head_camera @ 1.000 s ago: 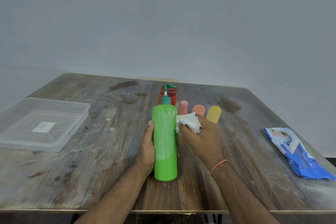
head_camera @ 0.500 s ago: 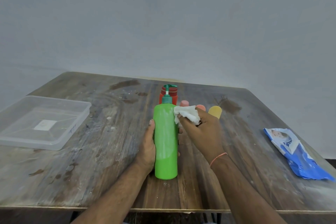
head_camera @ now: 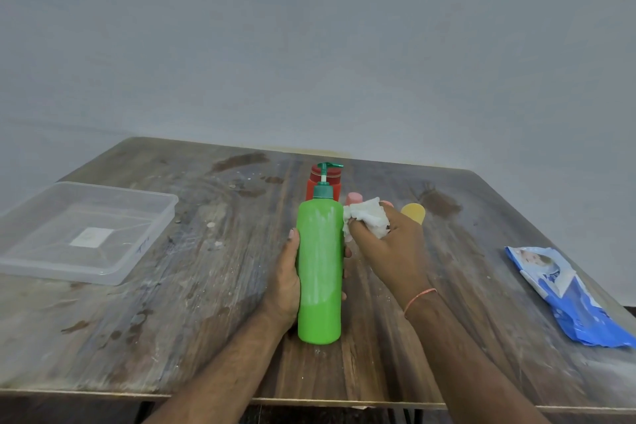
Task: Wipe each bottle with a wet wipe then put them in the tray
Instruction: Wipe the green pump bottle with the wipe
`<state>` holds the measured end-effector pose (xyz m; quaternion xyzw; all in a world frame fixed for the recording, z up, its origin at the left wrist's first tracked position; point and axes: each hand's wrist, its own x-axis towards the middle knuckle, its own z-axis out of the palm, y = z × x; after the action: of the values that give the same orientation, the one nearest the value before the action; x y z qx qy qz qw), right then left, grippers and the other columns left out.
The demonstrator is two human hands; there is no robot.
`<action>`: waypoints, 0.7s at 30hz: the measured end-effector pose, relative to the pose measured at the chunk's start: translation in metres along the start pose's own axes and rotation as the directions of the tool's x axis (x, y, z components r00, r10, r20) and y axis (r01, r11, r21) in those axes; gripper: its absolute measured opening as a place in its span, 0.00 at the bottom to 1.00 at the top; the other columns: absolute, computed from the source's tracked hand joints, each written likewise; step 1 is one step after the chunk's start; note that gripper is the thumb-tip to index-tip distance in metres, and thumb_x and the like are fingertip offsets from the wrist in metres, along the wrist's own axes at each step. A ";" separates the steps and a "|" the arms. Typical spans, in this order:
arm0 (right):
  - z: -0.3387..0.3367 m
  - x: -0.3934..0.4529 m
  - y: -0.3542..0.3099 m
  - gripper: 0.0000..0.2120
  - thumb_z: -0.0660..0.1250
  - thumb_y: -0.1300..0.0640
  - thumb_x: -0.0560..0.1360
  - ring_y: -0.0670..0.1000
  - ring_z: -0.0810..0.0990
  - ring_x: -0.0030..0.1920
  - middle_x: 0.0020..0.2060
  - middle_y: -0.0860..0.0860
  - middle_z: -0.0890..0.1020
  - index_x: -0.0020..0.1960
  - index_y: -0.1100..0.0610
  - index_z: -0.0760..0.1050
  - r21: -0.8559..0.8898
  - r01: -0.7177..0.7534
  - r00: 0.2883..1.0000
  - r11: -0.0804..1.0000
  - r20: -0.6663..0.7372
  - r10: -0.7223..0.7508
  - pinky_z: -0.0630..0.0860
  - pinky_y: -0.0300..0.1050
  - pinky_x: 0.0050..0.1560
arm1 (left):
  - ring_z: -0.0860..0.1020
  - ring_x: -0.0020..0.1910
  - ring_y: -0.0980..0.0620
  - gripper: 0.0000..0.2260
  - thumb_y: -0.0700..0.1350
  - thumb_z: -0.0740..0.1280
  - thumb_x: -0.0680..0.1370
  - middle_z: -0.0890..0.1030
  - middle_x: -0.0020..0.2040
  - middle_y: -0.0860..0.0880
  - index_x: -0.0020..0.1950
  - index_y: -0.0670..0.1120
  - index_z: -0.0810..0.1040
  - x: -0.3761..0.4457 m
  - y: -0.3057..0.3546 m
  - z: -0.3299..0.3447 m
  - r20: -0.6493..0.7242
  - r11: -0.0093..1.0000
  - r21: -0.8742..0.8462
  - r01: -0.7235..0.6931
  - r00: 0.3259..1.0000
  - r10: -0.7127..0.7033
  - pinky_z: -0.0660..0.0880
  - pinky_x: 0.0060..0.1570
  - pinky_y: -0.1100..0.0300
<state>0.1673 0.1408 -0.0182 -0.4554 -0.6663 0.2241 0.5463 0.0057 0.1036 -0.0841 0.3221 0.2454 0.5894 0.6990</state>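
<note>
A tall green pump bottle (head_camera: 320, 272) stands upright near the table's front middle. My left hand (head_camera: 284, 286) grips its body from the left, fingers wrapped behind. My right hand (head_camera: 389, 251) holds a crumpled white wet wipe (head_camera: 366, 217) against the bottle's upper right shoulder. Behind the green bottle stands a red bottle (head_camera: 325, 181), mostly hidden. A pink bottle (head_camera: 354, 198) and a yellow bottle (head_camera: 413, 212) show only their tops past my right hand. A clear plastic tray (head_camera: 44, 272) with nothing in it sits at the left.
A blue and white wet wipe packet (head_camera: 568, 296) lies near the table's right edge. The worn wooden table (head_camera: 206, 268) has its front edge just below my forearms. A plain grey wall rises behind it.
My right hand has slid the wipe upward along the bottle's right side to its shoulder. The left hand and the bottle have stayed put.
</note>
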 end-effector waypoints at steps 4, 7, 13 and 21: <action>0.002 0.002 -0.008 0.11 0.73 0.48 0.77 0.56 0.86 0.45 0.42 0.51 0.88 0.51 0.54 0.88 0.052 0.148 0.988 0.988 0.034 -0.150 0.82 0.61 0.47 | 0.84 0.43 0.40 0.36 0.70 0.58 0.77 0.84 0.56 0.36 0.65 0.42 0.84 0.001 0.000 0.000 0.001 1.000 0.017 -0.017 1.000 0.017 0.83 0.39 0.46; 0.002 0.002 -0.011 0.10 0.73 0.52 0.76 0.58 0.87 0.46 0.43 0.52 0.89 0.51 0.57 0.88 0.015 0.285 0.952 0.958 0.116 -0.285 0.82 0.60 0.49 | 0.84 0.40 0.39 0.37 0.71 0.59 0.76 0.84 0.51 0.34 0.66 0.41 0.83 0.001 -0.001 0.001 -0.024 1.000 0.019 -0.021 0.999 0.021 0.82 0.37 0.48; 0.004 -0.005 -0.008 0.01 0.75 0.57 0.75 0.45 0.83 0.43 0.39 0.41 0.85 0.45 0.52 0.84 -0.143 0.366 0.930 0.919 0.019 -0.368 0.77 0.42 0.44 | 0.84 0.39 0.40 0.36 0.70 0.59 0.75 0.84 0.48 0.35 0.63 0.42 0.84 -0.001 0.001 0.006 -0.048 1.000 0.010 -0.029 0.998 0.029 0.83 0.36 0.48; -0.007 -0.009 -0.003 0.06 0.77 0.56 0.75 0.36 0.81 0.43 0.43 0.32 0.81 0.52 0.51 0.86 -0.181 0.440 0.898 0.879 0.070 -0.435 0.75 0.35 0.45 | 0.84 0.37 0.40 0.37 0.71 0.61 0.73 0.84 0.47 0.34 0.64 0.42 0.83 0.000 -0.001 0.008 -0.046 0.999 0.016 -0.037 0.998 0.038 0.82 0.35 0.49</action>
<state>0.1730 0.1301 -0.0187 -0.3405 -0.7778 0.0358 0.5271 0.0116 0.1019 -0.0794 0.3183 0.2599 0.6078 0.6795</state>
